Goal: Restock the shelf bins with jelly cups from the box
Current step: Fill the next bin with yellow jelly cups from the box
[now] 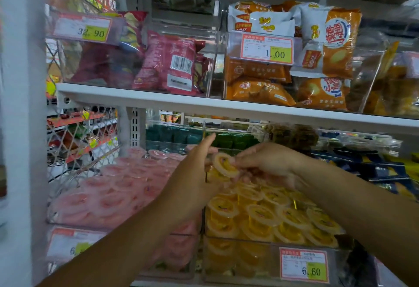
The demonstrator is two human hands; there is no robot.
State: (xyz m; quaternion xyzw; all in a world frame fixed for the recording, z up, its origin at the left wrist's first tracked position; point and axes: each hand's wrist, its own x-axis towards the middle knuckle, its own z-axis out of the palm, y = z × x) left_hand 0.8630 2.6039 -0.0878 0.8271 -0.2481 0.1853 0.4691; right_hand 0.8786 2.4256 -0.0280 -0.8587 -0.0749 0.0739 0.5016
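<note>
The right hand (pixel 267 162) pinches a single yellow jelly cup (pixel 225 165) by its rim with curled fingertips, lid tilted toward the camera, above the back of the yellow cup bin (pixel 240 259). The left hand (pixel 199 168) is raised just beside the cup with one finger straight up; its other fingers are hidden behind the hand, so I cannot tell whether it grips or even touches the cup. A rim pinch seems a thin hold, so the cup could slip and drop. It hangs close to the clear divider (pixel 205 179), so it could fall on the wrong side, among the pink jelly cups (pixel 118 187). The yellow cups (pixel 272 214) are already heaped in loose, slanted layers that slope down to the front wall. One more cup set carelessly on top may slide forward or nudge others over the front edge. The left forearm crosses low over the pink bin and could brush cups out. The supply box is not in view.
</note>
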